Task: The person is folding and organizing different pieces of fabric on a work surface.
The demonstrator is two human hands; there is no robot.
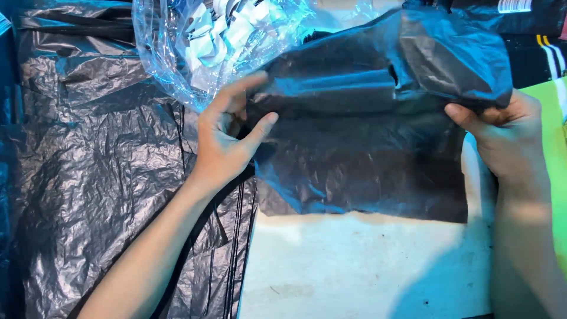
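We hold one black plastic bag (366,136) between both hands, above a pale board (354,272): our left hand (227,139) pinches its left edge, thumb on top, and our right hand (508,133) grips its right edge. Behind the bag we see a clear plastic bag (195,41) holding white pieces. A crinkled black plastic sheet (88,171) lies at left, a green surface (555,112) at right.

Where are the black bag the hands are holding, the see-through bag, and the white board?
black plastic bag (366,147), head view, on its flat middle.
clear plastic bag (177,53), head view, on its crinkled left side.
white board (342,266), head view, on its bare middle.
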